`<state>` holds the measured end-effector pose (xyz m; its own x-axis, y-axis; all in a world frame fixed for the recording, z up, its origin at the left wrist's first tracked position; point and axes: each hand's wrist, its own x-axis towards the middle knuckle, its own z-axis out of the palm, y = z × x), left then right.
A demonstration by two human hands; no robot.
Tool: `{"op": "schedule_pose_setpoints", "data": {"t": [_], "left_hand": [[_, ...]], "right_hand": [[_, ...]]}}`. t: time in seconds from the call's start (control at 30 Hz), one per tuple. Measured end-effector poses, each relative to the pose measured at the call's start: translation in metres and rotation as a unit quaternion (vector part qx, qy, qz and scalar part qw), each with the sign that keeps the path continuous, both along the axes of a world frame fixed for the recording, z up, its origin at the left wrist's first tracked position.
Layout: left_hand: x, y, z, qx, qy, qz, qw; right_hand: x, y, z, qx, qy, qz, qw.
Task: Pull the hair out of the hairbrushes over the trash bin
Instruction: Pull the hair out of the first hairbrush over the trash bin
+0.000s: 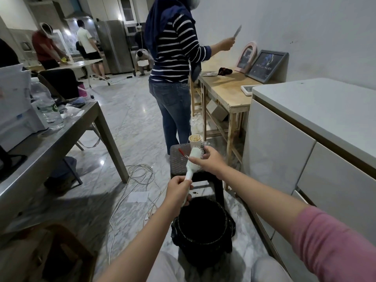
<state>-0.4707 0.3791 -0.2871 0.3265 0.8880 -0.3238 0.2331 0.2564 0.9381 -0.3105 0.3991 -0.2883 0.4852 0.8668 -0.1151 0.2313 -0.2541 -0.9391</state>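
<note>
- Marble floor (pixel 130 123): carries every item listed below; loose white cables (pixel 140 174) lie on it to the left of the stool.
- Trash bin (pixel 203 231): black, lined with a dark bag, standing on the floor between the person's knees, directly below the hands.
- Stool (pixel 179 159): dark woven top, just beyond the bin; a paper cup (pixel 195 140) stands at its far edge.
- Left hand (pixel 178 191): clenched around the handle end of the hairbrush, above the bin's far rim.
- Right hand (pixel 207 159): fingers pinching at the bristled head; pink sleeve visible at the forearm.
- Hairbrush (pixel 193 161): white, round, tilted with its head up and away, held over the stool's near edge.
- Red object (pixel 182 152): thin, on the stool top beside the brush head; identity unclear.
</note>
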Motion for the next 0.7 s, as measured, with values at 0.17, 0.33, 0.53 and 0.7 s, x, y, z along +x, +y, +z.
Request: {"op": "schedule_pose_setpoints", "data": {"t": [0.17, 0.33, 0.53, 0.7], "left_hand": [[0.004, -0.011, -0.007, 0.045, 0.006, 0.000, 0.999], [0.005, -0.013, -0.012, 0.133, 0.046, 0.000, 0.990], [0.002, -0.015, -0.015, 0.220, 0.119, -0.004, 0.968], [-0.004, -0.002, -0.021, 0.146, 0.115, 0.037, 0.982]], "right_hand": [[-0.011, -0.007, 0.017, 0.016, -0.004, -0.097, 0.995], [-0.015, -0.001, 0.020, -0.010, -0.025, -0.139, 0.990], [-0.019, 0.005, 0.022, -0.028, -0.007, -0.154, 0.988], [-0.025, 0.001, 0.021, -0.014, 0.076, -0.109, 0.991]]}}
